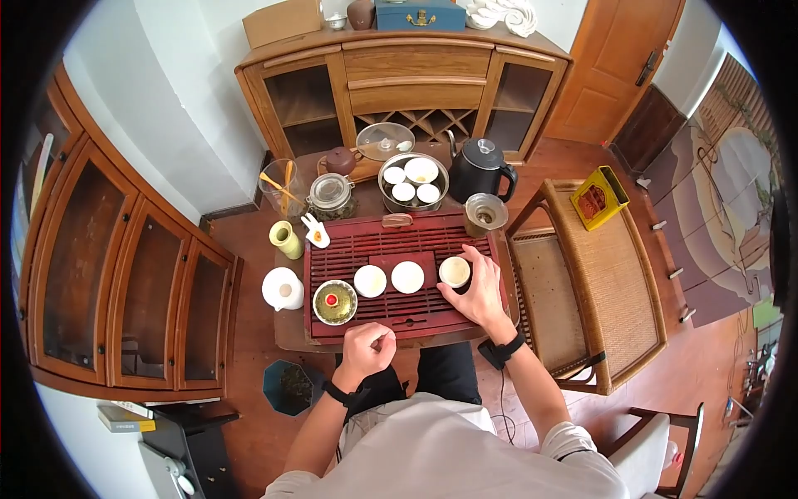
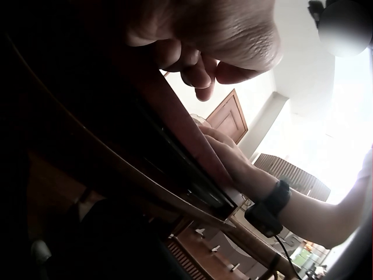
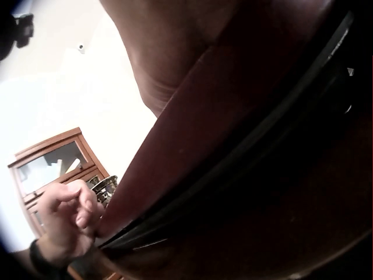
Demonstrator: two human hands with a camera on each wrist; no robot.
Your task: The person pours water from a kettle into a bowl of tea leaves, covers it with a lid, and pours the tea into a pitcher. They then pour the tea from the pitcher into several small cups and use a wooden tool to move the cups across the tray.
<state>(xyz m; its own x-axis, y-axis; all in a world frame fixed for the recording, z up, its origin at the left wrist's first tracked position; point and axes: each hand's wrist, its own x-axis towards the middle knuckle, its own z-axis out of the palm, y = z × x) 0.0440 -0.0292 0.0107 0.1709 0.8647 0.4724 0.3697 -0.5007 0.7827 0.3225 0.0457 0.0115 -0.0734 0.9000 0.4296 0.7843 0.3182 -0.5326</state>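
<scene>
My right hand (image 1: pixel 476 293) holds a small white teacup (image 1: pixel 455 272) at the right of the slatted red tea tray (image 1: pixel 391 320), thumb on its near side and fingers on its far side. To its left stand two more white teacups (image 1: pixel 407 277) in a row. A patterned lidded bowl (image 1: pixel 335 303) with a red knob sits at the tray's front left. Beside the tray's front edge, my left hand (image 1: pixel 369 349) has its fingers loosely curled with nothing in them; the right wrist view shows this left hand (image 3: pixel 65 216) too. In that view the cup is hidden.
Behind the tray stand a metal pot (image 1: pixel 391 200) with white cups, a black kettle (image 1: pixel 482 170), a glass jar (image 1: pixel 332 198) and a strainer cup (image 1: pixel 485 214). A white pitcher (image 1: pixel 283 289) and green bamboo holder (image 1: pixel 286 239) flank its left. A rattan stand (image 1: pixel 619 299) is at right.
</scene>
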